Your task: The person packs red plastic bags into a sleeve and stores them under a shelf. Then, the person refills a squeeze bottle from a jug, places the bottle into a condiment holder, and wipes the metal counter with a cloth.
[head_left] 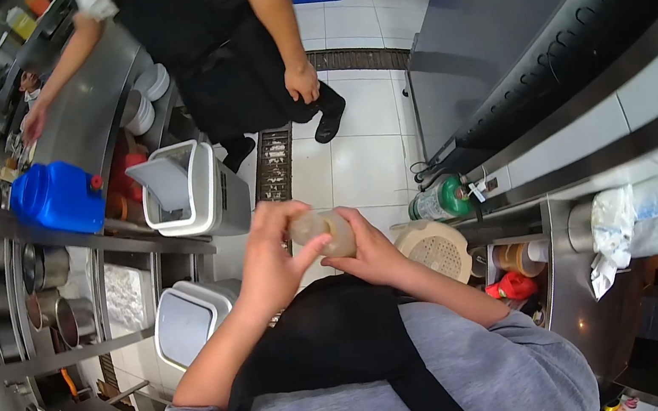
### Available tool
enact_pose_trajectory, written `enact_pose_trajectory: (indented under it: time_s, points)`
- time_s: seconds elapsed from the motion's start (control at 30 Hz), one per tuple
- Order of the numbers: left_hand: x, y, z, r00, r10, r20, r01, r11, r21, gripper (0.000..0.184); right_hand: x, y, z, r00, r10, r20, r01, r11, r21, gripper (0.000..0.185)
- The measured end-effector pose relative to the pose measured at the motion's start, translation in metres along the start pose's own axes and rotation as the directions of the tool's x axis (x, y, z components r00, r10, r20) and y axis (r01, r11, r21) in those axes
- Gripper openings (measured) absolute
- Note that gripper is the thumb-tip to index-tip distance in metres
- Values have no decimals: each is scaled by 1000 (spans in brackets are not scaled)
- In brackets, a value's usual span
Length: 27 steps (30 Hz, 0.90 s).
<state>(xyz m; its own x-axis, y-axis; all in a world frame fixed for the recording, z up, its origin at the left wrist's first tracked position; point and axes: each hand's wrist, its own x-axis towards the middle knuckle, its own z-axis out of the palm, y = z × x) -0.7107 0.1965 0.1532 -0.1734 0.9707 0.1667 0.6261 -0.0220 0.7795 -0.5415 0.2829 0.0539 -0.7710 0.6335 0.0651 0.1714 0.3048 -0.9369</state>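
Observation:
A small translucent, whitish container (341,242) is between my two hands, in front of my black apron. My left hand (272,253) has its fingers curled over a round, pale top piece (309,227) at the container's left end. Around the container's right side wraps my right hand (370,249), with the thumb below and fingers above. Whether the top piece is joined to the container or apart from it cannot be made out. What is inside is too blurred to tell.
A co-worker in a black apron (192,46) stands ahead at the left. Nearby are a blue jug (59,199), a grey-white bin (232,199), a green gas cylinder (442,200), a perforated beige tub (437,250) and a metal shelf (154,243).

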Motion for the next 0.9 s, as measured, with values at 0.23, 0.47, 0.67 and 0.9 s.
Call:
enact_pose_trajectory:
  time_s: [0.23,0.47,0.67,0.9]
  points:
    - [96,-47,-21,894,-444,-67,154,444,-883,39,127,19,-85,997,-19,-75,28,993,117,78]
    - [142,-132,-32,738,-660,138,148,-41,-988,29,257,25,-157,985,-49,-163,73,986,147,73]
    - [282,-207,-25,649,-712,268,142,-233,-962,19,370,65,-210,976,-7,-216,34,992,119,71]
    - [504,-205,-25,766,-540,349,403,-21,-915,21,476,89,-298,956,153,-249,-85,961,264,69]
